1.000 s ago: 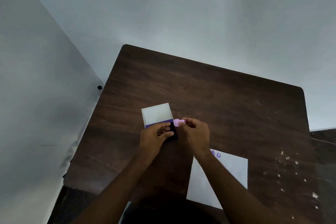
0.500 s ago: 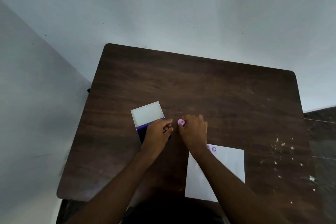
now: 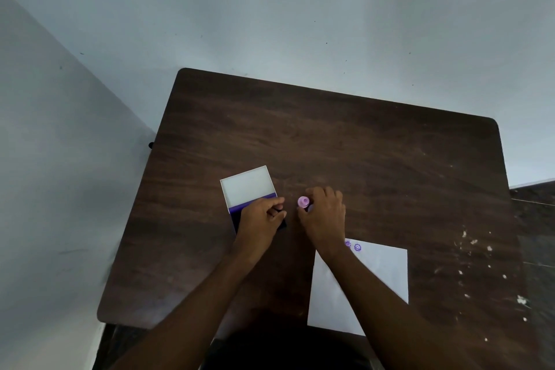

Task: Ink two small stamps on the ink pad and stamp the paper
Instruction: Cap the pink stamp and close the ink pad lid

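Observation:
An ink pad [image 3: 233, 216] lies open on the dark wooden table [image 3: 345, 144], its white lid [image 3: 248, 187] flipped back. My left hand [image 3: 260, 219] rests on the pad's dark inked part and covers most of it. A small pink stamp [image 3: 303, 201] stands just right of the pad, at the fingertips of my right hand [image 3: 326, 218], which curls around something purple beneath it. White paper [image 3: 378, 273] lies to the right and nearer me, with two purple round prints [image 3: 353, 246] at its top edge.
The table sits in a corner, with pale walls behind and to the left. White specks [image 3: 480, 252] dot its right side. A dark floor strip [image 3: 534, 198] shows past the right edge.
The pink stamp went from above the pad's right edge to the table just right of it, now standing on end. My left hand settled lower on the pad.

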Motion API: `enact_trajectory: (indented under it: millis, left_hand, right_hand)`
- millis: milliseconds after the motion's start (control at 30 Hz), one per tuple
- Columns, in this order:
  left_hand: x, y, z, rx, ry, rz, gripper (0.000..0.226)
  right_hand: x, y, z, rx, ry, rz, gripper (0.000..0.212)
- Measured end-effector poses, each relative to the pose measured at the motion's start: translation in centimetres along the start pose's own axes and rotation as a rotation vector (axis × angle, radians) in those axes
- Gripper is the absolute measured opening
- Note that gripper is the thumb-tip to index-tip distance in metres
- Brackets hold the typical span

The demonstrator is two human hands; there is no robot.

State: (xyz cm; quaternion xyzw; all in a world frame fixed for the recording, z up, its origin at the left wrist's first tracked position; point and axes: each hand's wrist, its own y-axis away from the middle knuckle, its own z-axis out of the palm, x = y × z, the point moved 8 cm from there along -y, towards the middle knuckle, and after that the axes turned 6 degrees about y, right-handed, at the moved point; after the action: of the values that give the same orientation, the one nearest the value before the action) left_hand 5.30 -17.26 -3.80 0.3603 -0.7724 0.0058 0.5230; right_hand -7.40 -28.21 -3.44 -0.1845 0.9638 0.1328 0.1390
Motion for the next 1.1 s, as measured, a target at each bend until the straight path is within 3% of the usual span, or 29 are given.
enact_trajectory:
  millis: [133,300,433,567,867,1100]
  left_hand:
    - [0.2,0.0,-0.2,0.021,0.032,0.0,0.034]
    - [-0.4,0.5,-2.7,0.153,0.14,-0.012,0.024]
    - [-2.8,1.6,-6.7,0.347,0.171,-0.061,0.021]
    - [-5.6,2.3,-9.6,0.507,0.188,-0.194,0.026]
    - [-6.6,1.1,-8.0,0.345,0.35,-0.352,0.037]
    - [-7.1,1.6,-8.4,0.406,0.481,-0.355,0.025]
  right_hand:
    - [-1.0,0.3,-0.6,0.008,-0.03,-0.021,0.031]
    - [-4.1,0.5,-2.6,0.141,-0.166,-0.072,0.022]
    - [-7.8,-0.6,-0.8,-0.087,-0.211,-0.179,0.03]
    - [-8.7,-1.6,1.3,-0.259,-0.213,-0.113,0.036]
    - [-8.4,-3.0,2.1,-0.345,-0.276,0.012,0.029]
    - [-7.2,-3.2,1.6,-0.367,-0.541,0.147,0.025]
